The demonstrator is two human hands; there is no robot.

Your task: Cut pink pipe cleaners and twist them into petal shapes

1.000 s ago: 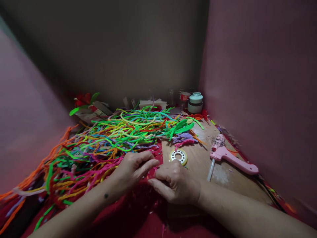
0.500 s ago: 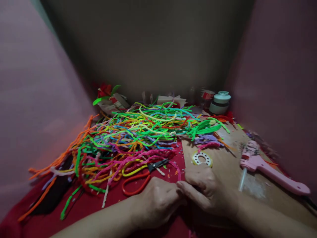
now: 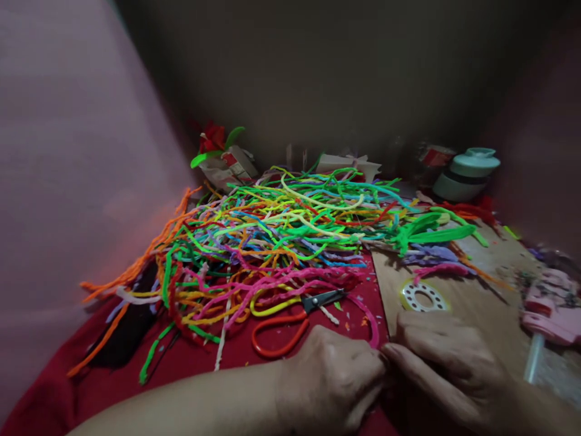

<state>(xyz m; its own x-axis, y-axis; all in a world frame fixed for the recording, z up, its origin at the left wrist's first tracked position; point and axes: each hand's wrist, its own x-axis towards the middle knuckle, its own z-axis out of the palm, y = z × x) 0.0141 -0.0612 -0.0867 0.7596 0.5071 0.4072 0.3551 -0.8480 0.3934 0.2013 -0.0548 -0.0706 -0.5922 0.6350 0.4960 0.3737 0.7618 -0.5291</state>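
A pink pipe cleaner (image 3: 373, 327) curves up from between my two hands, its lower part hidden by the fingers. My left hand (image 3: 333, 372) is closed on it, knuckles up. My right hand (image 3: 447, 363) is pinched against the left fingertips, thumb along the front; the pipe cleaner appears to run into this pinch too. Just beyond my left hand lie scissors (image 3: 284, 333) with one red and one yellow handle loop, blades pointing right. A white ring with holes (image 3: 423, 298) lies on the cardboard beyond my right hand.
A big tangle of coloured pipe cleaners (image 3: 290, 224) covers the middle of the red cloth (image 3: 49, 387). At right, a pink glue gun (image 3: 551, 309) rests on a cardboard sheet (image 3: 481, 297). A teal-lidded jar (image 3: 467, 172) and a red flower (image 3: 212, 138) stand at the back.
The camera view has turned left, so everything sits farther right in the picture. More of the pink pipe cleaner shows above my hands, which stay close together.
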